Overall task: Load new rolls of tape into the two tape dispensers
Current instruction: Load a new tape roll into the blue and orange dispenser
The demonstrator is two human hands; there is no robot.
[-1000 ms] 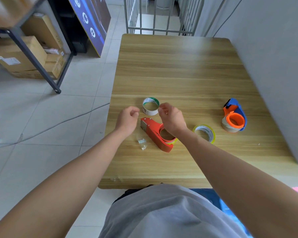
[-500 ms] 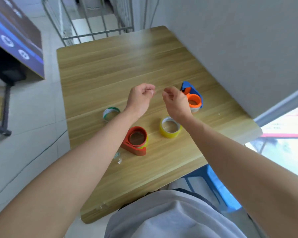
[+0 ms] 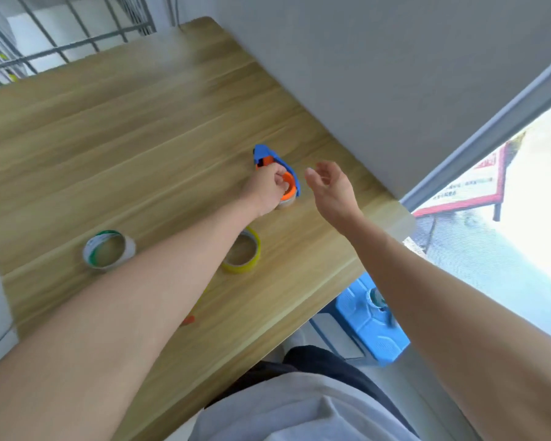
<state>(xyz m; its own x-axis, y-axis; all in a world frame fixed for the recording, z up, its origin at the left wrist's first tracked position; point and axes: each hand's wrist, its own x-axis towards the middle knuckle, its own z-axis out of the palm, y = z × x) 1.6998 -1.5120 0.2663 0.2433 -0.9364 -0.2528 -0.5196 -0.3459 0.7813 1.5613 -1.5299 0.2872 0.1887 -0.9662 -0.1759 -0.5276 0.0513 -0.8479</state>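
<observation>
A blue tape dispenser (image 3: 265,154) with an orange hub (image 3: 289,186) lies on the wooden table (image 3: 140,138) near the wall. My left hand (image 3: 268,187) has its fingers curled onto the dispenser at the hub. My right hand (image 3: 330,186) hovers just right of it, fingers relaxed and holding nothing. A yellow tape roll (image 3: 247,256) lies flat closer to me, partly under my left forearm. A green-and-white roll (image 3: 109,249) lies further left. The red dispenser (image 3: 188,319) is almost wholly hidden beneath my left forearm.
A grey wall (image 3: 379,74) runs along the table's right side. A blue plastic container (image 3: 360,316) stands on the floor beyond the table's near right corner. A metal railing (image 3: 77,46) stands behind the table's far end.
The view has swung right. Both hands left the red dispenser and travelled to the blue one. My left hand now grips it, and my right hand has opened.
</observation>
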